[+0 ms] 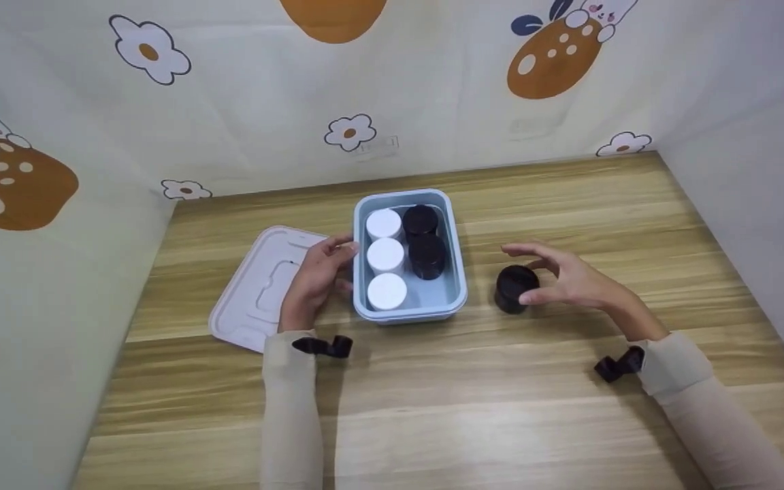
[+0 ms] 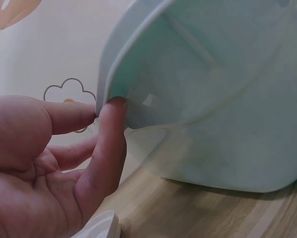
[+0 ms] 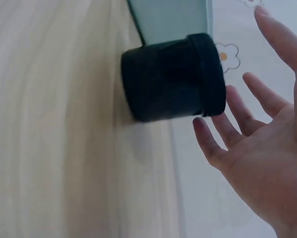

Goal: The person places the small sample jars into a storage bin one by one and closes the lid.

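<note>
In the head view, a light blue plastic box [image 1: 441, 298] holds several lidded jars: a column of white jars [image 1: 385, 256] and two black jars [image 1: 426, 254]. My left hand [image 1: 316, 272] pinches the box's left rim between thumb and fingers, which the left wrist view confirms on the box wall [image 2: 228, 129]. Right of the box, a single black jar [image 1: 516, 284] stands upright on the table. Around it my right hand [image 1: 572, 280] is spread wide, thumb on the near side and fingers beyond. The right wrist view shows loose, parted fingers beside the jar [image 3: 171, 79].
A pale lid [image 1: 246, 299] lies flat left of the box, partly under my left forearm and hand. The wooden table [image 1: 446, 395] meets patterned cloth walls [image 1: 263, 102] at the back and sides. Each wrist carries a small black mount [image 1: 337, 347].
</note>
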Demonstrator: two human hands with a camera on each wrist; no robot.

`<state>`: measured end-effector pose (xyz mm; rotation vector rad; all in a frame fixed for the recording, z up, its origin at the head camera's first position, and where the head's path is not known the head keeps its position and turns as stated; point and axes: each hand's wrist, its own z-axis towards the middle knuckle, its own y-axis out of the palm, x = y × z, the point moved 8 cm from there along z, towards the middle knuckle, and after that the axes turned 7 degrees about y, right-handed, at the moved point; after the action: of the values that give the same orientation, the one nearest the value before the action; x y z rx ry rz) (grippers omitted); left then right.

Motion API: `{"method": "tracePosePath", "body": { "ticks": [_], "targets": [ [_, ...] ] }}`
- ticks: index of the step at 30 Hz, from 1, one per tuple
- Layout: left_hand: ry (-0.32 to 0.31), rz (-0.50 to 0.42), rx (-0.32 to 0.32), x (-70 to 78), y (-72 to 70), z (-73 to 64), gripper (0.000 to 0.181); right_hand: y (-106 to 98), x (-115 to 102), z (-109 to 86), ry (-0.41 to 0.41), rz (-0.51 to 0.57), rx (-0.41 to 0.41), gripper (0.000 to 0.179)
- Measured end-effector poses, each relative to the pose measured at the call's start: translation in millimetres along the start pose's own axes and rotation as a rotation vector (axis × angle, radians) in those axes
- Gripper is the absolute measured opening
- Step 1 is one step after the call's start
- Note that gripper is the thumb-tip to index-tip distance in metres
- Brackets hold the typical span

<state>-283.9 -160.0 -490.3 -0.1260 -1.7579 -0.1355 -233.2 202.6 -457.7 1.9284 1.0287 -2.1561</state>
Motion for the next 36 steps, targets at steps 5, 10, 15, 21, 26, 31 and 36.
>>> {"method": "tracePosePath", "body": {
  "ticks": [5,10,15,21,26,31,36],
  "targets": [
    [0.001,-0.003,-0.01,0.2,0.7,0.0,0.044,1.6,13.2,-4.0,0.038,-0.008,-0.031,0.082],
    [0.0,-0.013,-0.006,0.0,-0.3,0.5,0.045,5.8,22.3,-3.7,0.066,0.012,-0.071,0.086],
    [0.0,0.009,-0.004,-0.1,-0.3,0.8,0.044,8.3,28.8,-2.0,0.081,0.021,-0.098,0.087],
    [0.005,0.025,-0.002,-0.6,-0.5,0.8,0.044,9.6,30.0,-0.8,0.085,0.034,-0.115,0.083],
    [-0.004,0.023,-0.002,0.1,0.1,0.5,0.045,9.7,32.4,-1.0,0.115,0.046,-0.12,0.08],
    [0.0,0.006,0.005,1.0,-0.8,0.9,0.045,8.8,33.1,-0.1,0.137,0.034,-0.104,0.079],
    [0.006,-0.01,0.003,-0.6,0.3,0.4,0.044,9.2,33.5,-0.9,0.162,0.046,-0.092,0.076]
  ]
}}
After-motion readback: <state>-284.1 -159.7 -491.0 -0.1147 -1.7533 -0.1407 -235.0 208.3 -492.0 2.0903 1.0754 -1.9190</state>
